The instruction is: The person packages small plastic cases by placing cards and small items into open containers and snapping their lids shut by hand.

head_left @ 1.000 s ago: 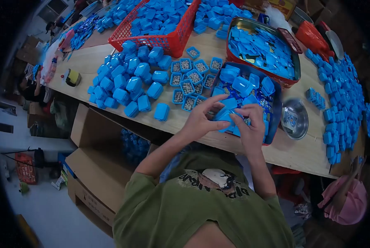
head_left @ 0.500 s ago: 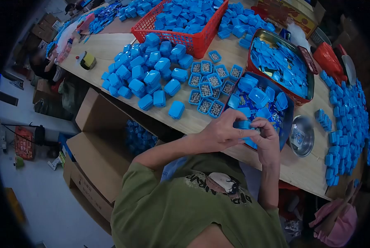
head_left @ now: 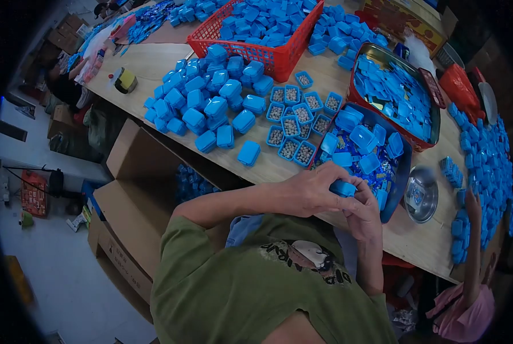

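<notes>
Both of my hands are closed around one small blue plastic box [head_left: 343, 188], held in front of my chest at the table edge. My left hand [head_left: 311, 189] grips it from the left, fingers bent over the top. From the right, my right hand [head_left: 364, 213] presses its fingers against the same box. Just beyond them lies a dark blue tray [head_left: 403, 189] with blue lids [head_left: 362, 137] and small shiny packets. To its left stand several open blue boxes filled with pale round balls [head_left: 290, 126]. Closed blue boxes [head_left: 216, 107] are heaped farther left.
A red basket [head_left: 279, 60] of blue boxes stands at the back. Flat blue pieces fill a red tin [head_left: 434, 135]. A metal bowl [head_left: 420, 195] sits right of the tray. Another person's arm [head_left: 473, 229] reaches to blue boxes at right. An open carton [head_left: 136, 212] stands below the table.
My hands have drawn slightly toward my body and closed tighter around the box. At the right, the other person's arm has risen toward the blue boxes. The view has shifted slightly.
</notes>
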`<state>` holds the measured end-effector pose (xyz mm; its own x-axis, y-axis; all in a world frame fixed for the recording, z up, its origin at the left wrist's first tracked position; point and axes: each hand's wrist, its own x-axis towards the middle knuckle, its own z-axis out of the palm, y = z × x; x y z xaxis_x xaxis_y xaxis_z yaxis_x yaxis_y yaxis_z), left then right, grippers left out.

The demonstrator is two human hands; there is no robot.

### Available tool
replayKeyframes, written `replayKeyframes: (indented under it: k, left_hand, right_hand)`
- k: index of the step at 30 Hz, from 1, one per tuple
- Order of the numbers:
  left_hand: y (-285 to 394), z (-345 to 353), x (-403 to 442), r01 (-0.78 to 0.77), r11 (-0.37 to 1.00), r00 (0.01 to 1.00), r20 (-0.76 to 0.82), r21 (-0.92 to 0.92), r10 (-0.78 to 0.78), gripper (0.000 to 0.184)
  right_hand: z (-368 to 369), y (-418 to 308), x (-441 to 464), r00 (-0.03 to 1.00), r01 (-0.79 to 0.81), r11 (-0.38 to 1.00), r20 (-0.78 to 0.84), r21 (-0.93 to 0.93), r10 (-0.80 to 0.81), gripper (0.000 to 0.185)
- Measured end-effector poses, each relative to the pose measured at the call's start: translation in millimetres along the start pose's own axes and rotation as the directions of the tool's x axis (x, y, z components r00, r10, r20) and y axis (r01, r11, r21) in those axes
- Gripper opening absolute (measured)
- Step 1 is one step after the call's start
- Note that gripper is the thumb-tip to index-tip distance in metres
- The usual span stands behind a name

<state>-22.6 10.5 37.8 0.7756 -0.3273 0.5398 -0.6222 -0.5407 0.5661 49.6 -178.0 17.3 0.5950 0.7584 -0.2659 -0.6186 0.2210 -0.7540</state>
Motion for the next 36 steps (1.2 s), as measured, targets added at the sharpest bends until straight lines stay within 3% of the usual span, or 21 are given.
replayKeyframes:
  k: [8, 12, 14, 15, 17, 19, 20, 21, 22, 24, 25, 27, 32, 33, 35, 36]
  left_hand:
    - [-5, 2, -15, -0.075, 0.997, 0.994, -0.081, 0.003, 0.075, 0.039]
    - [-8, -2, -21, -0.027, 0.999, 0.994, -0.108, -0.041, 0.022, 0.041]
    - [-11, -8, -25, 0.242, 0.949, 0.959, -0.101, -0.204, -0.266, 0.048]
    - [-10, -16, -24, 0.24, 0.949, 0.959, -0.1, -0.203, -0.264, 0.048]
    - [-13, -41, -23, 0.537, 0.75, 0.786, -0.094, -0.387, -0.611, 0.051]
    - [-40, -70, -31, 0.556, 0.63, 0.641, -0.203, -0.543, -0.74, 0.049]
    - [-56, -87, -37, 0.641, 0.642, 0.588, -0.269, -0.42, -0.763, 0.05]
    - [-73, -101, -42, 0.718, 0.631, 0.539, -0.34, -0.293, -0.771, 0.051]
    - [-91, -111, -50, 0.716, 0.634, 0.543, -0.338, -0.292, -0.769, 0.051]
    - [-122, -124, -62, 0.842, 0.538, 0.483, -0.398, -0.033, -0.78, 0.05]
    - [-131, -127, -63, 0.84, 0.542, 0.489, -0.391, -0.032, -0.78, 0.05]
    - [-145, -129, -63, 0.853, 0.481, 0.519, -0.42, 0.201, -0.745, 0.046]
    - [-161, -129, -59, 0.819, 0.443, 0.572, -0.468, 0.364, -0.674, 0.042]
    - [-160, -129, -55, 0.828, 0.382, 0.554, -0.491, 0.41, -0.672, 0.042]
    - [-153, -129, -47, 0.836, 0.292, 0.522, -0.506, 0.465, -0.686, 0.041]
    - [-148, -125, -45, 0.833, 0.298, 0.525, -0.499, 0.466, -0.689, 0.041]
  right_hand:
    - [6, 12, 7, 0.999, 0.045, 0.999, -0.024, 0.003, -0.044, 0.054]
    - [8, 16, 15, 0.999, 0.034, 0.999, 0.0, -0.005, -0.034, 0.051]
    - [15, 12, 21, 0.987, -0.135, 0.98, -0.108, -0.148, 0.119, 0.052]
    - [20, 11, 24, 0.987, -0.132, 0.98, -0.107, -0.148, 0.117, 0.052]
    - [29, 12, 26, 0.998, -0.05, 0.991, 0.033, -0.126, 0.054, 0.051]
    - [31, 10, 24, 0.999, 0.042, 0.975, -0.003, -0.217, -0.043, 0.051]
    - [31, 9, 24, 0.989, 0.127, 0.943, -0.03, -0.308, -0.143, 0.05]
    - [27, 7, 23, 0.989, 0.129, 0.942, -0.031, -0.31, -0.146, 0.05]
    - [20, 6, 24, 0.986, 0.139, 0.932, -0.043, -0.336, -0.163, 0.049]
    - [12, 5, 23, 0.981, 0.151, 0.921, -0.063, -0.359, -0.185, 0.047]
    - [8, 4, 22, 0.977, 0.169, 0.915, -0.062, -0.366, -0.206, 0.045]
    - [3, 5, 20, 0.97, 0.185, 0.908, -0.077, -0.375, -0.229, 0.043]
    - [-23, 4, 20, 0.934, 0.187, 0.855, -0.182, -0.484, -0.308, 0.032]
    - [-29, 4, 22, 0.931, 0.182, 0.855, -0.195, -0.486, -0.309, 0.032]
    - [-39, 2, 26, 0.879, 0.181, 0.645, -0.171, -0.743, -0.444, 0.025]
    - [-43, 1, 26, 0.877, 0.175, 0.646, -0.18, -0.743, -0.445, 0.025]
